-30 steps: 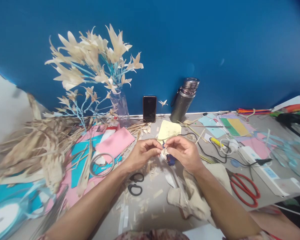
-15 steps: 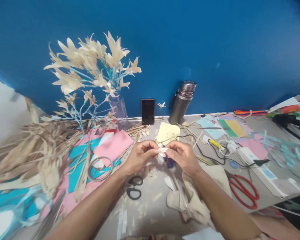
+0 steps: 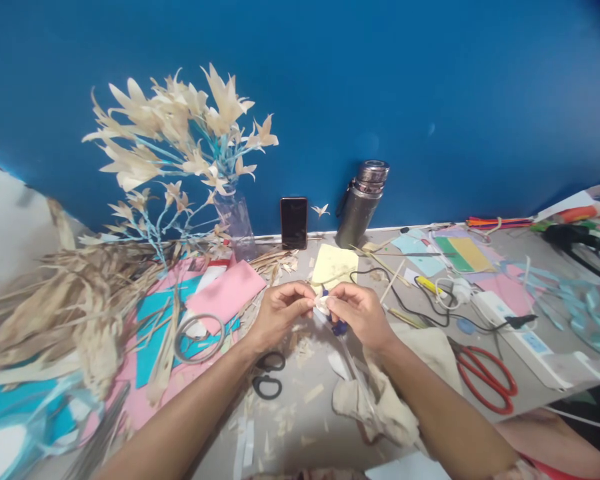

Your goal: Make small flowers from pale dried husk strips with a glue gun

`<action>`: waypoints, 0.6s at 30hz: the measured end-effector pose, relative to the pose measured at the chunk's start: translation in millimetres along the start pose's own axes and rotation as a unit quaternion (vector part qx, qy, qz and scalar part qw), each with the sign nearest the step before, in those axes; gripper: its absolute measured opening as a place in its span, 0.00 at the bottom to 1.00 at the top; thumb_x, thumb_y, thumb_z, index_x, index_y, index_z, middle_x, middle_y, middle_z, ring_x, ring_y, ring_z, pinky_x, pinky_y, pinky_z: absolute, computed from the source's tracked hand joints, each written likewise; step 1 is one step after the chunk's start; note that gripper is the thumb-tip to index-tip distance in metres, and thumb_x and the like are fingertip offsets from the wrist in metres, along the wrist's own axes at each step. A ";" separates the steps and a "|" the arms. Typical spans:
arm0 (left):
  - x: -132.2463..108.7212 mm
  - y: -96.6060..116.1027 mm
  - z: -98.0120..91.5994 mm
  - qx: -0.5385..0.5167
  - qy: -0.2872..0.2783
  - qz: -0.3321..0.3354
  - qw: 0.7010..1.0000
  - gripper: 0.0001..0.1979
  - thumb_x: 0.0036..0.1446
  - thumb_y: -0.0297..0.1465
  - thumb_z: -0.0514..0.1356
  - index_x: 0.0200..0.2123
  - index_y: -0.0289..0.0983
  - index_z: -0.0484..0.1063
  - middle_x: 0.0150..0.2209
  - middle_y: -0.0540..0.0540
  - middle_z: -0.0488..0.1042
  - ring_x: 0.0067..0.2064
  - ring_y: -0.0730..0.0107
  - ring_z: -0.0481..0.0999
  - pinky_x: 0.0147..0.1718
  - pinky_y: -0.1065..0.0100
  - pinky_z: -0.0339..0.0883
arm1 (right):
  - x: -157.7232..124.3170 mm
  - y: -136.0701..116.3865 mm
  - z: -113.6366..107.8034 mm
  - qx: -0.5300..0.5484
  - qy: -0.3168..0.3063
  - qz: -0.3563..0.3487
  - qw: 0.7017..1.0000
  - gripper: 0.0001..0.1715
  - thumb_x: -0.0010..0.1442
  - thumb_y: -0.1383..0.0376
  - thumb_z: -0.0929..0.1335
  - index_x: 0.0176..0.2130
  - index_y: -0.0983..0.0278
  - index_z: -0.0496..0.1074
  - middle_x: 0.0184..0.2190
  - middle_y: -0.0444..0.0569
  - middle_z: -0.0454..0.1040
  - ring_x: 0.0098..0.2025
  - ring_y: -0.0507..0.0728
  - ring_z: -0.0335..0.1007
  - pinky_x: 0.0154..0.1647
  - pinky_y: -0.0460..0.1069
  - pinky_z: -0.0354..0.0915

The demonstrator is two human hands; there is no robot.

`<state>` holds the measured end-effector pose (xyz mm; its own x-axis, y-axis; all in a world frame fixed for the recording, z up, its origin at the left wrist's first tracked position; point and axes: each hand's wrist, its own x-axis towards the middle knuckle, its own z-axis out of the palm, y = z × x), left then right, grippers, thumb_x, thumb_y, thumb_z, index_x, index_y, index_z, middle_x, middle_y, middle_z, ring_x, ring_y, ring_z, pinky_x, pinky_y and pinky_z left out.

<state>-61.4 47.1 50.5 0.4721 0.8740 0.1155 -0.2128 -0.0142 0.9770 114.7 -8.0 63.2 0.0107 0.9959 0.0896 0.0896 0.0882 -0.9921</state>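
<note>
A small cream petal-like piece (image 3: 322, 304) is pinched between the fingertips of both hands at the middle of the view. My left hand (image 3: 286, 308) holds its left side, thumb and forefinger together. My right hand (image 3: 359, 310) grips the right side, fingers curled. Just under the piece, partly hidden by my right hand, is a dark blue object (image 3: 339, 327), with a clear stick (image 3: 356, 373) running down from it. Beyond the hands lies a stained yellow pad (image 3: 335, 265). Black-handled scissors (image 3: 268, 387) rest below my left wrist.
Left: dried husks (image 3: 40, 313), a tape ring (image 3: 199, 339), husk flowers in a clear bottle (image 3: 237, 223). Back: an upright phone (image 3: 294, 223) and a steel flask (image 3: 363, 207). Right: red-handled scissors (image 3: 487, 378), a power strip (image 3: 523, 340), cables and a beige cloth (image 3: 430, 353).
The fingers of my right hand have shifted slightly left over the cream piece, covering more of it. The whole view has moved slightly.
</note>
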 end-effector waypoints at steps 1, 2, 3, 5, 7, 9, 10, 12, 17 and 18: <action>-0.2 0.1 0.0 0.000 0.004 0.001 1.000 0.11 0.50 0.35 0.70 0.28 0.33 0.75 0.26 0.48 0.75 0.24 0.74 0.72 0.26 0.72 0.65 | 0.2 0.2 0.5 0.007 0.004 0.005 1.000 0.11 0.58 0.60 0.70 0.28 0.65 0.72 0.19 0.42 0.70 0.21 0.50 0.63 0.23 0.44 0.59; -0.4 0.2 -0.1 0.000 0.005 0.000 1.000 0.11 0.50 0.35 0.70 0.28 0.33 0.75 0.25 0.48 0.75 0.24 0.74 0.72 0.26 0.72 0.65 | 0.5 0.5 0.8 0.011 0.008 0.009 1.000 0.11 0.58 0.60 0.70 0.28 0.65 0.72 0.19 0.42 0.70 0.21 0.50 0.63 0.23 0.44 0.58; -0.5 0.3 -0.3 -0.002 0.003 0.000 1.000 0.11 0.51 0.35 0.69 0.29 0.33 0.76 0.24 0.48 0.75 0.24 0.74 0.71 0.27 0.72 0.65 | 0.8 1.0 1.1 0.012 0.011 0.010 1.000 0.11 0.57 0.60 0.70 0.28 0.65 0.72 0.18 0.42 0.70 0.21 0.50 0.63 0.22 0.44 0.58; -0.9 0.0 -1.0 -0.006 -0.007 -0.003 1.000 0.12 0.53 0.36 0.68 0.29 0.33 0.76 0.21 0.49 0.74 0.24 0.74 0.70 0.27 0.72 0.65 | 1.3 2.3 1.3 0.010 0.013 0.011 1.000 0.11 0.57 0.60 0.70 0.28 0.65 0.72 0.18 0.42 0.70 0.21 0.50 0.63 0.22 0.44 0.58; -1.3 -0.9 -1.7 -0.011 -0.014 -0.005 1.000 0.12 0.53 0.37 0.68 0.29 0.33 0.76 0.20 0.48 0.74 0.24 0.75 0.70 0.27 0.73 0.64 | 1.6 3.6 1.2 0.007 0.015 0.010 1.000 0.11 0.58 0.60 0.70 0.28 0.65 0.72 0.18 0.42 0.70 0.21 0.49 0.63 0.22 0.44 0.58; -1.5 -2.5 -2.6 -0.013 -0.011 -0.013 1.000 0.13 0.52 0.38 0.69 0.29 0.33 0.76 0.21 0.48 0.75 0.24 0.75 0.70 0.27 0.73 0.64 | 1.6 4.6 1.1 0.004 0.016 0.010 1.000 0.10 0.58 0.60 0.70 0.29 0.65 0.72 0.18 0.41 0.70 0.21 0.49 0.63 0.22 0.44 0.58; -1.6 -3.3 -3.0 -0.014 -0.007 -0.021 1.000 0.13 0.51 0.38 0.69 0.30 0.33 0.77 0.21 0.48 0.75 0.23 0.74 0.71 0.26 0.73 0.65 | 1.6 4.8 1.0 0.001 0.016 0.010 1.000 0.10 0.58 0.60 0.70 0.29 0.65 0.72 0.18 0.41 0.70 0.21 0.49 0.63 0.22 0.44 0.58; -1.7 -4.6 -3.7 -0.012 0.005 -0.038 0.999 0.13 0.49 0.37 0.70 0.30 0.33 0.77 0.21 0.48 0.75 0.23 0.74 0.71 0.25 0.73 0.64 | 1.5 4.9 0.9 -0.007 0.015 0.011 1.000 0.11 0.58 0.61 0.70 0.28 0.65 0.72 0.18 0.42 0.70 0.21 0.49 0.63 0.22 0.44 0.58; -2.3 -3.5 -3.9 0.009 0.018 -0.051 0.998 0.12 0.49 0.37 0.70 0.29 0.33 0.78 0.19 0.48 0.74 0.21 0.74 0.70 0.23 0.73 0.64 | 2.1 4.9 1.0 -0.014 0.012 0.011 1.000 0.11 0.59 0.61 0.70 0.28 0.65 0.73 0.19 0.43 0.71 0.21 0.50 0.64 0.23 0.44 0.59; -2.6 -2.3 -3.5 0.016 0.019 -0.048 0.999 0.12 0.49 0.37 0.70 0.29 0.33 0.78 0.19 0.48 0.74 0.21 0.74 0.70 0.23 0.73 0.63 | 2.5 5.1 1.2 -0.010 0.011 0.013 1.000 0.11 0.59 0.60 0.70 0.28 0.65 0.73 0.19 0.42 0.71 0.21 0.50 0.64 0.23 0.44 0.59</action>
<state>-65.1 46.5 47.3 0.4564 0.8896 0.0151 -0.1413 0.0557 0.9884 114.0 -5.0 58.3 0.0354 0.9972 0.0665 0.1084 0.0623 -0.9922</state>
